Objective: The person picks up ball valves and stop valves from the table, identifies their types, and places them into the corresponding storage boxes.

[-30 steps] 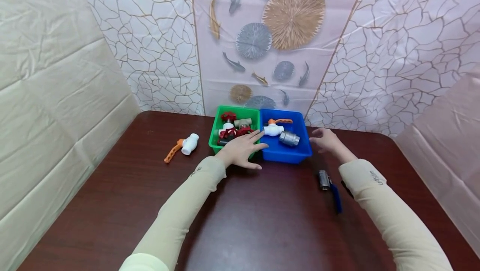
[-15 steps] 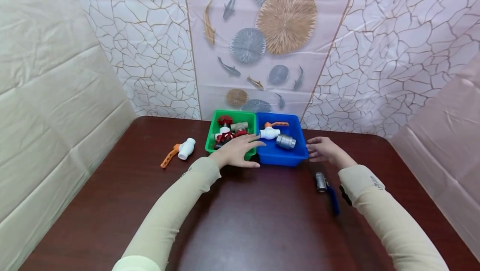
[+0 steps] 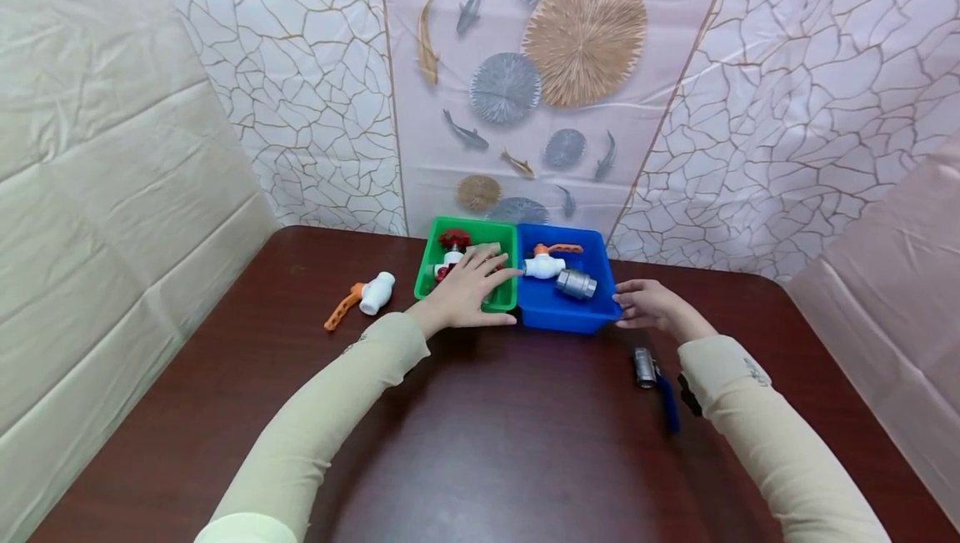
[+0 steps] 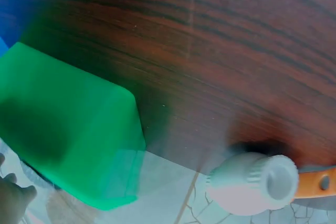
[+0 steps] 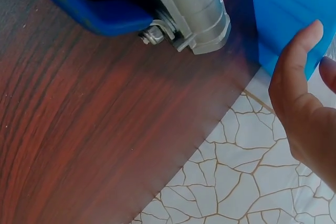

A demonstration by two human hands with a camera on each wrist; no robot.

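My left hand [image 3: 467,291] spreads its fingers over the front of the green bin [image 3: 512,234], covering part of the valves in it. A red-handled valve [image 3: 454,239] shows beyond the fingers. At the right wall of the blue bin [image 3: 558,318], my right hand [image 3: 651,306] has its fingertips by the rim, with the thumb and fingers apart in the right wrist view. Inside the blue bin lie a white ball valve [image 3: 544,265] with an orange handle and a metal fitting [image 3: 577,283]. Neither hand holds anything.
On the left of the table [image 3: 480,443] lies another white valve [image 3: 377,294] with an orange lever. A metal ball valve [image 3: 644,367] with a blue lever lies below the right hand. Patterned cloth [image 3: 322,93] hangs behind the table's back edge.
My left hand has moved slightly left and further over the green bin. My right hand has come down a little at the blue bin's right side. The camera view has shifted slightly.
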